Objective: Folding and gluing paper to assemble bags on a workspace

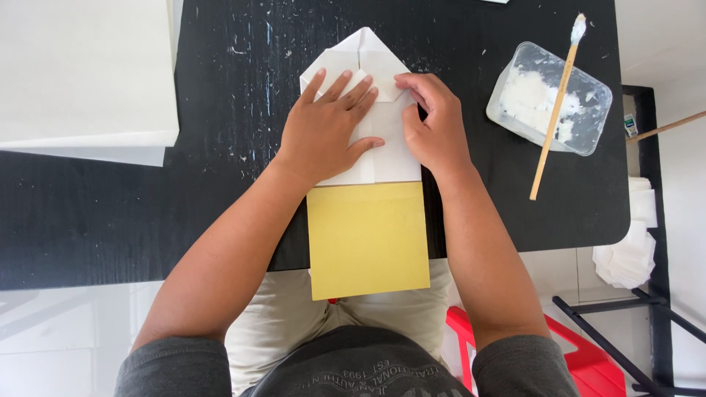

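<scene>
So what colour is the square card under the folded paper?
Yellow. The square card shows best in the head view, sticking out below the white folded paper.

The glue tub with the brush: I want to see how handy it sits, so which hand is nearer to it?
Right. The right hand presses the folded white paper just left of the tub; the left hand lies flat farther away.

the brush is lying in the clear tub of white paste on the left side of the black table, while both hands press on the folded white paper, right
Not quite. The brush does rest across the clear tub of white paste, but that sits on the right side of the black table, as the head view shows. The left hand and right hand do both press on the folded white paper.
</scene>
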